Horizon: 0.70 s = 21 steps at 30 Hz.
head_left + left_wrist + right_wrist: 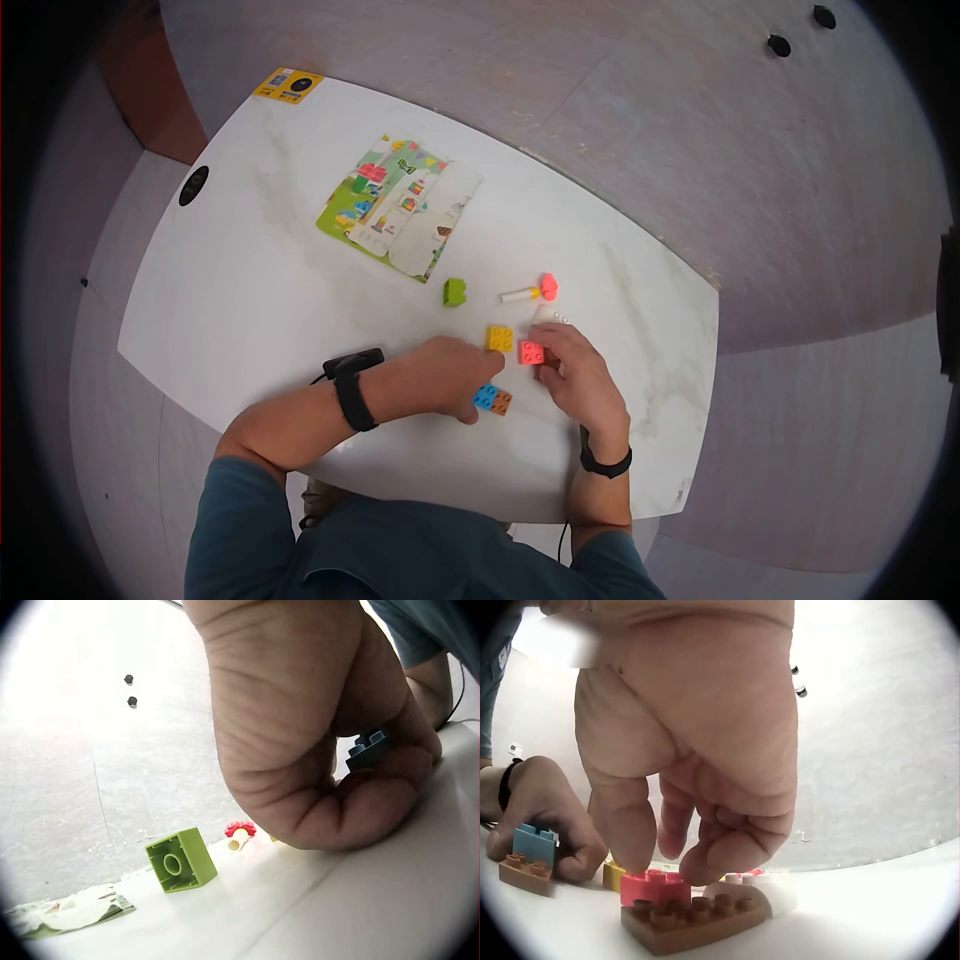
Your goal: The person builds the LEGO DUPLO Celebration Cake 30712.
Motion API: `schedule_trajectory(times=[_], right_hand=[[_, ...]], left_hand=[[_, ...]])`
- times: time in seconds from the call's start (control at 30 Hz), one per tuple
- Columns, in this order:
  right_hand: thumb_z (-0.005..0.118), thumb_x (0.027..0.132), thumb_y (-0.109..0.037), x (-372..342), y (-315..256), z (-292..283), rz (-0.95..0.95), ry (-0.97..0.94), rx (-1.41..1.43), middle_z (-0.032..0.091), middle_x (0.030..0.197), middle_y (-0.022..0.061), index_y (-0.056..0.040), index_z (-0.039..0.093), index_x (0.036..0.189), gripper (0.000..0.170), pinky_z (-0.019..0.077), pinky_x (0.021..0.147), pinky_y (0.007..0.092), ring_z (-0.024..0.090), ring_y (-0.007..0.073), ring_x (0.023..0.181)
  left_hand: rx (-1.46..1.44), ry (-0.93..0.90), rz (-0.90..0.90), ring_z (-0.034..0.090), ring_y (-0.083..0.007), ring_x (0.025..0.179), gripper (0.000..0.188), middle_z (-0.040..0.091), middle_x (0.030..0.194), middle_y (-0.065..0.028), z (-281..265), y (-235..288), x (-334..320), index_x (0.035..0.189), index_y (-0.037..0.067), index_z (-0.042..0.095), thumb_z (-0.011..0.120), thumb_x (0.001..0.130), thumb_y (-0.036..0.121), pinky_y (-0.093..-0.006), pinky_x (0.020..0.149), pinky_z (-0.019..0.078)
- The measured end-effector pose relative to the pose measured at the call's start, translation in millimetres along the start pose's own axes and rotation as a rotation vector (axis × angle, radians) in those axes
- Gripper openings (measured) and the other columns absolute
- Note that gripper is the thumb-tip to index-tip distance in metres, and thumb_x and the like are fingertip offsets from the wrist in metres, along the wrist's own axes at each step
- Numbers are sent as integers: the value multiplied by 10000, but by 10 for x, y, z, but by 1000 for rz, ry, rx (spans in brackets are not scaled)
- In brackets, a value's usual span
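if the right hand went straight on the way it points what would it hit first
Probably the yellow brick, just past the pink brick that the right hand pinches; the exact line is hard to judge.

Dark teal short-sleeved shirt [410,550], two black wristbands [354,402], thin black cable [562,542], seemingly khaki trousers [322,497]

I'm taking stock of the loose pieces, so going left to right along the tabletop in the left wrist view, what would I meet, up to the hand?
Printed paper → green brick → pink flower-shaped piece → left hand.
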State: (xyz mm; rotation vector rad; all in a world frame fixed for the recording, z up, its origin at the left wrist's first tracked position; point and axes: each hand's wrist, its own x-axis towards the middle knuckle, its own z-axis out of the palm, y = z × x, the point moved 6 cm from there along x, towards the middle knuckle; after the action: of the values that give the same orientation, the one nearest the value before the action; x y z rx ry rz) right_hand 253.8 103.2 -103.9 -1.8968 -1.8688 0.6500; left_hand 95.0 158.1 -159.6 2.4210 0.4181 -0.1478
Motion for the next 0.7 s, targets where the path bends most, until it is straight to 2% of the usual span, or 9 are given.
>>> schedule_trajectory(times=[0.1,0.2,0.27,0.3,0.37,0.5,0.57,0.7], right_hand=[[705,878,15,9,-28,-18,74,-22,54,669,1310,153,-22,693,1270,394,574,902,365,688,336,1066],[742,882,-45,35,-26,30,110,-8,96,687,1241,159,-9,694,1244,367,567,879,375,681,341,1034],[756,876,-72,69,-23,75,88,-14,-26,699,1166,160,-8,697,1206,341,555,869,408,675,350,977],[756,876,-72,83,7,105,84,-15,-24,699,1166,160,-8,697,1206,341,555,869,408,675,350,977],[757,870,-68,92,-36,127,-73,25,-109,704,1116,160,-10,696,1184,325,542,860,436,662,364,963],[756,855,-34,67,-63,137,-72,-44,-157,703,1165,166,-16,694,1203,355,539,910,440,650,372,1046],[752,849,-5,30,-61,99,-110,67,-91,696,1221,166,-24,688,1227,384,530,968,430,629,369,1128],[773,838,17,13,-50,43,-38,90,23,692,1216,154,-45,683,1264,440,546,944,421,638,376,1085]], left_hand=[[14,-22,-26,740,-353,862,554,731,919,-128,4,-3,4,1094,66,592,895,723,345,-465,741,585],[12,-17,-15,740,-352,870,548,734,919,-127,5,-1,-1,1092,69,595,891,723,345,-466,744,585],[2,7,-6,740,-353,876,546,736,915,-129,17,-12,-1,1094,72,598,891,721,343,-468,748,585],[3,8,-10,740,-353,876,546,736,915,-129,19,-26,0,1094,72,598,891,721,343,-468,748,585],[-19,7,3,740,-354,877,542,738,916,-134,22,-29,8,1091,72,602,891,720,342,-468,752,583],[-16,-12,-17,740,-354,877,533,740,918,-137,-8,-6,0,1088,70,606,890,722,335,-467,755,582],[-2,-12,-20,740,-353,876,528,741,913,-137,-6,-6,-2,1089,69,609,884,727,339,-465,755,581],[-8,-1,-18,740,-353,870,529,741,903,-136,-2,-10,1,1090,69,610,881,721,334,-464,752,581]])
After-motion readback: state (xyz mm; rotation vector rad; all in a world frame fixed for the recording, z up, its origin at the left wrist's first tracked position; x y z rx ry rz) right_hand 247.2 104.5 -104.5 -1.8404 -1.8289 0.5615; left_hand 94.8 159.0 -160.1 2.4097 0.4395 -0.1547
